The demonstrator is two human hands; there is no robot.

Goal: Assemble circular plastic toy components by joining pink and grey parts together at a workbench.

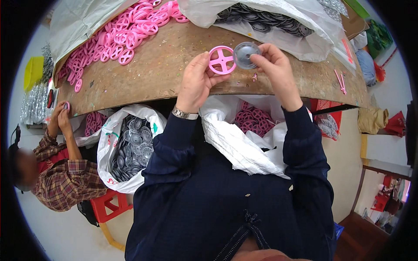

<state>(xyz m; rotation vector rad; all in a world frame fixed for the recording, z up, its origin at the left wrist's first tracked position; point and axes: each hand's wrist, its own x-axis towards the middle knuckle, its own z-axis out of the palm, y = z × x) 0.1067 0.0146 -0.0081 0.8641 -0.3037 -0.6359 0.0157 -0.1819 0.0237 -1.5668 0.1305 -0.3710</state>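
My left hand [198,80] is closed on the edge of a pink plastic wheel ring [222,69] with crossed spokes, held up over the table's near edge. Between the thumb and fingers of my right hand [275,69] is a grey round disc [244,51] with a raised centre. The disc's left edge meets or slightly overlaps the ring's right edge; I cannot tell whether they touch. Beneath my forearms, an open white sack [226,143] holds assembled-looking pink and grey wheels [254,119].
Pink rings [130,35] are heaped at the table's back left. Grey discs [265,19] lie in a white bag behind my hands. Thin pink sticks [340,81] rest at right. Another sack [126,185] of grey discs stands left, near a co-worker [65,174] holding a small pink piece.
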